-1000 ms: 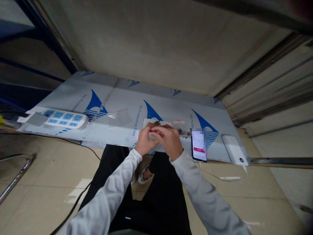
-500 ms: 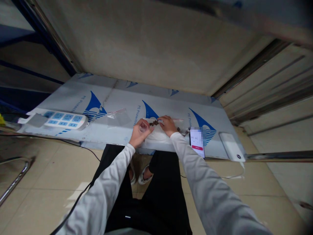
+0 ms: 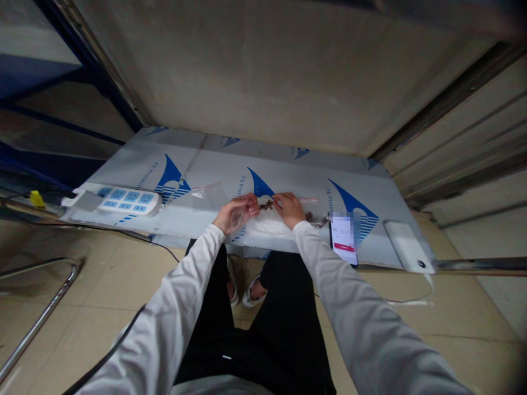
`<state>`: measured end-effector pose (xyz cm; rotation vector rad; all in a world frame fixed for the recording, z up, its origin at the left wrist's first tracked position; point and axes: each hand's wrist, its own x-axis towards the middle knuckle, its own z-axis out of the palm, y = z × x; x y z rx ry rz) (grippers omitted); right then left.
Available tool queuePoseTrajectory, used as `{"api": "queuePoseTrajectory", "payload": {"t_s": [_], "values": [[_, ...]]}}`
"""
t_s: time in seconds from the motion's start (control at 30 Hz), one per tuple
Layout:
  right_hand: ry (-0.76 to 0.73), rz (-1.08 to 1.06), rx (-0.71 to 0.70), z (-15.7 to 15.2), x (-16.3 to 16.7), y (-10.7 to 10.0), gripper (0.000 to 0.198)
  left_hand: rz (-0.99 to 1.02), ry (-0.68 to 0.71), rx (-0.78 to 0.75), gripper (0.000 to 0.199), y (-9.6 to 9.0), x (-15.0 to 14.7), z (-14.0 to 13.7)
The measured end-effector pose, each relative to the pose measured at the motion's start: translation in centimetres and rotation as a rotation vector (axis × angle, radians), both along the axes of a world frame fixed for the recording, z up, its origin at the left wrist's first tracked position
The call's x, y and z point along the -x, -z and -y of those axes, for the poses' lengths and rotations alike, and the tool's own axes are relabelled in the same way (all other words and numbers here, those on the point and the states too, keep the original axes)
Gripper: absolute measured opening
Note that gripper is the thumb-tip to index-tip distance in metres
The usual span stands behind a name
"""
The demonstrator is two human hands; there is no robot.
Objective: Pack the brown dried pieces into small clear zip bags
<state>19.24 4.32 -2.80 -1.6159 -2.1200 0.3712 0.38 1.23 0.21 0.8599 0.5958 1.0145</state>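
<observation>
My left hand (image 3: 237, 213) is closed, thumb and fingers pinched together, with crumpled clear plastic (image 3: 237, 220), which looks like a small bag, showing in its grasp. Small brown pieces (image 3: 267, 205) lie in a short cluster between my two hands, right by the fingertips of both. On the cluster's other side, my right hand (image 3: 289, 208) has its fingers bent and drawn together; what they pinch is too small to make out. Below the cluster is a white sheet or soft pad (image 3: 269, 226). A clear zip bag (image 3: 310, 205) lies beyond my right hand, near more brown pieces (image 3: 316, 219).
A white power strip (image 3: 130, 201) with blue sockets lies on the left of the film-covered table (image 3: 222, 159). Another clear bag (image 3: 207, 196) lies flat near the middle. To the right are a phone (image 3: 343, 241) with a lit screen and a white power bank (image 3: 407, 247) with a cable.
My left hand has turned, and its fingertips have come closer together beside the brown pieces. My right hand stays by the same cluster. The whole view has shifted slightly.
</observation>
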Motion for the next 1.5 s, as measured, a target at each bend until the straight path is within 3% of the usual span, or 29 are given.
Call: {"api": "queuePoseTrajectory", "payload": {"t_s": [0.13, 0.23, 0.33, 0.43, 0.57, 0.73, 0.83, 1.1, 1.27, 1.5], "values": [[0.022, -0.309, -0.085, 1.2, 1.7, -4.8, 0.023, -0.008, 0.045, 0.002, 0.028, 0.1, -0.5, -0.1], [-0.149, -0.552, -0.045, 2.1, 3.1, -8.4, 0.016, -0.011, 0.064, -0.006, 0.026, -0.4, -1.0, -0.1], [-0.321, -0.5, 0.086, 2.7, 3.5, -10.4, 0.008, 0.0, 0.063, -0.027, 0.023, -1.3, -1.4, 0.0], [-0.372, -0.469, 0.138, 3.1, 3.3, -11.2, 0.012, -0.028, 0.053, -0.038, 0.024, -2.4, -1.4, 0.2], [-0.437, -0.442, 0.118, 3.0, 3.4, -12.1, 0.013, -0.066, 0.025, -0.037, 0.027, -3.4, -1.3, 0.4], [-0.607, -0.23, 0.035, 2.4, 3.6, -14.2, 0.019, -0.037, 0.026, -0.048, 0.029, -4.1, -1.1, 0.5], [-0.699, -0.156, 0.062, 2.2, 3.2, -15.4, 0.026, -0.021, 0.078, -0.053, 0.037, -4.3, -1.0, 0.5], [-0.754, -0.159, 0.081, 1.9, 1.6, -16.6, 0.017, 0.081, 0.069, 0.008, 0.052, -5.1, -0.8, 0.8], [-0.779, -0.203, 0.113, 1.9, -0.3, -16.8, 0.014, -0.054, -0.119, -0.06, 0.025, -5.9, 0.0, 1.3], [-0.546, -0.475, 0.241, 2.8, -1.2, -14.2, 0.02, -0.297, -0.309, -0.128, 0.023, -5.8, 0.1, 2.3]]}}
